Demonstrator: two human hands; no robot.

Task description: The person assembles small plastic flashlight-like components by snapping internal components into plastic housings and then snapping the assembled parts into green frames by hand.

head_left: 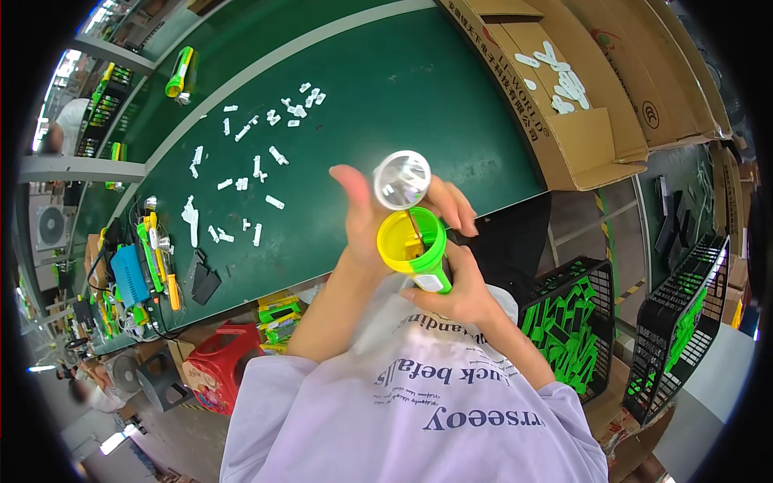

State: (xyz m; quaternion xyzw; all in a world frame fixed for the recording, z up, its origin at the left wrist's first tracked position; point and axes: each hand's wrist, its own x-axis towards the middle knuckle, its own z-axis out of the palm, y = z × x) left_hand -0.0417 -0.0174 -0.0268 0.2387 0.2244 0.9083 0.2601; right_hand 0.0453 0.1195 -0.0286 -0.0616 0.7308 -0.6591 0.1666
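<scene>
The right hand (459, 286) is clamped on a yellow-green torch body (415, 245), held above the counter (386, 88) edge. The left hand (362, 213) pinches a silver reflector (402, 179) just above its open mouth. White clips (241, 161) lie scattered on the counter; a cardboard box (580, 121) sits to the right.

reflector (402, 179) above torch body (417, 245) | crates (568, 322) right | table (386, 97) behind
</scene>
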